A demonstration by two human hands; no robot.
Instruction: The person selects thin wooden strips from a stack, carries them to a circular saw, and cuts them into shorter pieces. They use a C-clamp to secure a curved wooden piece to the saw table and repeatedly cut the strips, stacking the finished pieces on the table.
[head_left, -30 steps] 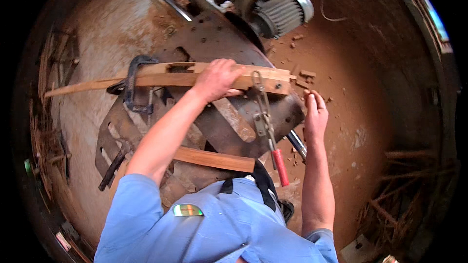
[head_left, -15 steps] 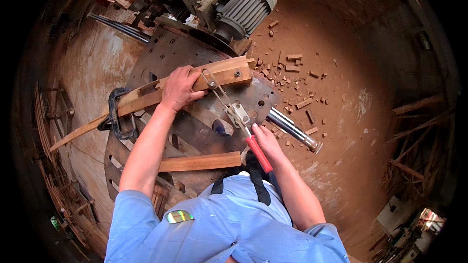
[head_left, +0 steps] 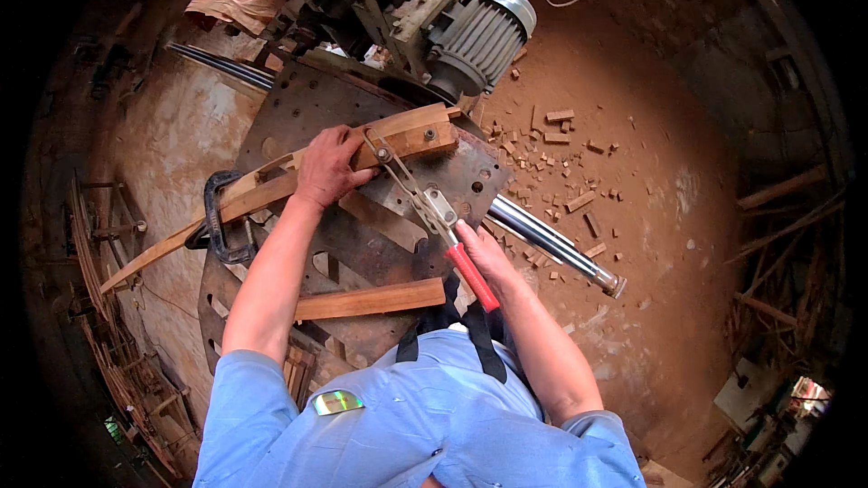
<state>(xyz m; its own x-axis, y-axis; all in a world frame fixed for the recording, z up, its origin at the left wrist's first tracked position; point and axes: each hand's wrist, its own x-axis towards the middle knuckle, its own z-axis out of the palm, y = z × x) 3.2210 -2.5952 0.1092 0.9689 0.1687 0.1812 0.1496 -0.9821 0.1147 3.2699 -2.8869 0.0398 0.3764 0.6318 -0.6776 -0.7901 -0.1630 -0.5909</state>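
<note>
The left hand [head_left: 327, 165] was clenched over a long curved wooden strip [head_left: 271, 188], pressing it down on the far part of a rusty perforated metal table [head_left: 298, 108]. The right hand [head_left: 484, 253] grasped the red handle of a toggle clamp lever [head_left: 432, 211], whose metal arm reached to the strip's thick end near the table's far right corner. A black C-clamp [head_left: 217, 217] gripped the strip at the table's left edge. A loose wooden plank [head_left: 369, 300] lay near the table's near edge. Behind the table stood a grey electric motor [head_left: 479, 36], and small wood offcuts [head_left: 561, 154] littered the dirt floor to the right.
</note>
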